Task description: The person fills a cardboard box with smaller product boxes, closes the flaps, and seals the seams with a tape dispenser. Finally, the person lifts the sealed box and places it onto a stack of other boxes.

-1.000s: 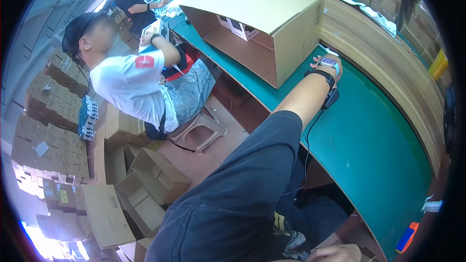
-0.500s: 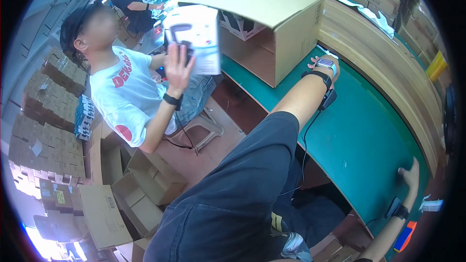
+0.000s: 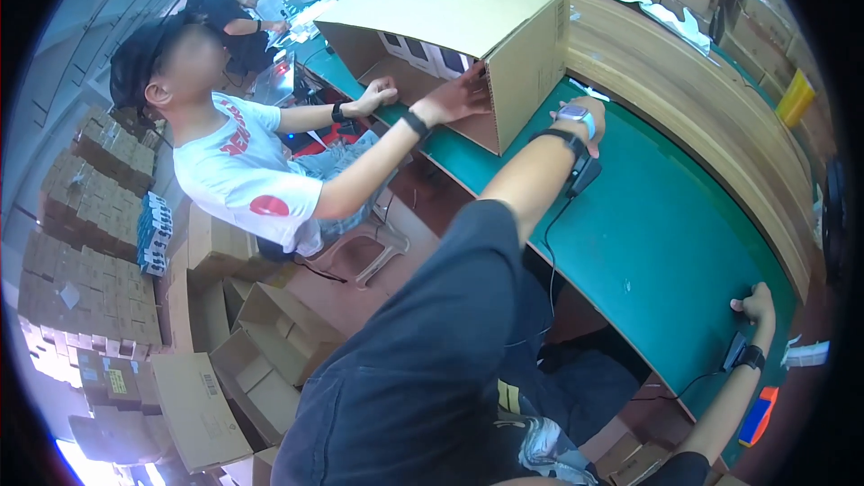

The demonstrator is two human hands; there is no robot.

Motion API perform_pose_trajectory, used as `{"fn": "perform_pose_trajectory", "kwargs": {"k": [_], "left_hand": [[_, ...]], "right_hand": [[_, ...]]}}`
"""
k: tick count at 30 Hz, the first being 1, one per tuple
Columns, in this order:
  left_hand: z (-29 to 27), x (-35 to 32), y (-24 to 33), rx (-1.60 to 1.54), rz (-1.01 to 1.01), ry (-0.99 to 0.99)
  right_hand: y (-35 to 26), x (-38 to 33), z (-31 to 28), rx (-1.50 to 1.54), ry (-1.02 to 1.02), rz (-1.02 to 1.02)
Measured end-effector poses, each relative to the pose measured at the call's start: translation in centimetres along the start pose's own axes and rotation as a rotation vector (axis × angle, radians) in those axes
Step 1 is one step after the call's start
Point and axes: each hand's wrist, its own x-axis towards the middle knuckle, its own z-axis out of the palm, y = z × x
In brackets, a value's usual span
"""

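My left arm reaches across the green table (image 3: 666,216) to the carton. My left hand (image 3: 589,113) is beside the carton's right end, its fingers partly hidden behind the wrist and watch; what shows of them looks apart, and I see nothing held. My right hand (image 3: 760,304) rests at the table's right end, thumb away from the fingers, holding nothing. The large cardboard carton (image 3: 531,81) lies with its open side toward a seated person in a white shirt. Several white boxes (image 3: 418,52) stand inside it. That person's hand (image 3: 457,97) is at the opening, the other hand (image 3: 373,97) near its left edge.
A wooden ledge (image 3: 666,63) borders the table's far side. An orange and blue tool (image 3: 759,416) is by my right forearm. Open empty cartons (image 3: 261,387) sit on the floor at left, with stacked cartons (image 3: 85,252) behind. Another person (image 3: 238,22) works farther back.
The seated person's white box has left their hand, and white boxes now show inside the carton. The view has shifted slightly; my right fingers look more bent.
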Motion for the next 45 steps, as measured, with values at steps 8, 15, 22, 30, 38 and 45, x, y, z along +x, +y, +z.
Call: {"fn": "perform_pose_trajectory", "kwargs": {"k": [8, 15, 22, 30, 38, 45], "left_hand": [[-10.3, -21.0, -9.3, -0.680, 0.162, 1.633], [-17.0, -17.5, -36.2, -0.616, -0.616, 1.259], [-15.1, -18.6, -37.5, -0.508, -0.588, 1.197], [-17.3, -19.0, -43.6, -0.473, -0.559, 1.301], [-6.2, -16.3, -24.8, -1.599, -0.126, 1.219], [2.4, -15.2, -7.6, -1.673, 0.180, 0.970]], "right_hand": [[1.4, -2.7, -1.7, -0.128, 0.014, 0.071], [4.9, -0.8, -0.6, -0.048, 0.084, -0.013], [0.3, -2.5, -1.6, -0.133, -0.063, 0.099], [-1.1, -2.0, -1.4, -0.084, -0.003, 0.042], [0.2, -3.0, -2.3, -0.117, -0.017, 0.095], [-2.2, -3.1, -1.2, -0.106, -0.086, 0.077]]}}
